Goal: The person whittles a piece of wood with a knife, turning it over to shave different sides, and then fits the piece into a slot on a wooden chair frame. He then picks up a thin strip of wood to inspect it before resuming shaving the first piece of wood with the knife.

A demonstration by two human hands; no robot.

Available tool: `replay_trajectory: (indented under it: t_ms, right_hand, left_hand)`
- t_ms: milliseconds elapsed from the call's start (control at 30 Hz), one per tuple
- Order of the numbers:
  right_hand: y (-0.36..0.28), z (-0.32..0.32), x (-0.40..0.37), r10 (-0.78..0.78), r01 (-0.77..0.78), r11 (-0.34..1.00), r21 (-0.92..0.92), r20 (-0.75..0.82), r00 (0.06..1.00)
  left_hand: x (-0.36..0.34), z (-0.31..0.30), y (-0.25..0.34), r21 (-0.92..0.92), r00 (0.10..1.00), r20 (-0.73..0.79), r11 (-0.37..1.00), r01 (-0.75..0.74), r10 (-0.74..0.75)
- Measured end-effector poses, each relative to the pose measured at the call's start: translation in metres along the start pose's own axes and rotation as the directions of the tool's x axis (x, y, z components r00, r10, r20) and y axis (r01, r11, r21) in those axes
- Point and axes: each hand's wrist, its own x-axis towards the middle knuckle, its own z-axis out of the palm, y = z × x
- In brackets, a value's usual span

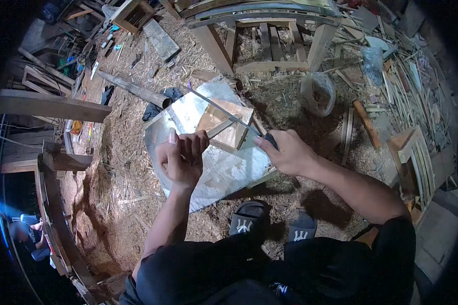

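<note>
My right hand point(288, 153) is wrapped round the black handle of a long knife point(216, 105), whose narrow blade points up and to the left. My left hand point(182, 157) is closed, with its thumb up, on one end of a short wooden strip point(222, 126). The blade crosses over the strip's far end in this view. Under both lies a pale wooden block point(233, 136), resting on a flat, light-coloured board point(208, 183) on the ground. The end of the strip inside my left fist is hidden.
Shavings cover the ground. A wooden frame with legs point(212, 48) stands ahead, a clear plastic bag point(318, 94) beside it. A round pole point(135, 87) lies to the left, wood strips point(412, 101) to the right. Sandals point(248, 217) are below. A person point(30, 236) is at far left.
</note>
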Motion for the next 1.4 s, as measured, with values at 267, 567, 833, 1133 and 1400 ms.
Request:
replay_trajectory:
  t_ms: [267,567,833,1133,1400]
  right_hand:
    - [-0.001,0.007,-0.005,0.059,-0.063,0.996,0.063,0.063,0.996]
    - [-0.013,-0.006,-0.014,-0.230,0.245,0.963,0.114,-0.130,0.964]
    - [-0.010,-0.006,-0.013,-0.133,0.137,0.988,0.074,-0.056,0.990]
    - [-0.001,-0.010,-0.006,0.016,-0.015,1.000,0.007,-0.107,0.994]
    - [0.006,0.005,-0.015,-0.102,0.105,0.993,0.045,-0.057,0.993]
  left_hand:
    - [-0.005,-0.004,-0.002,0.044,1.000,0.020,0.999,0.010,-0.010]
    - [-0.004,-0.007,0.000,0.043,0.999,0.025,0.998,0.037,-0.038]
    - [0.002,-0.003,0.001,0.005,1.000,-0.008,1.000,0.011,-0.011]
    - [-0.001,0.000,0.001,0.012,0.998,-0.046,0.999,0.040,-0.039]
    - [-0.001,-0.001,0.002,0.022,0.999,-0.009,0.999,0.047,-0.046]
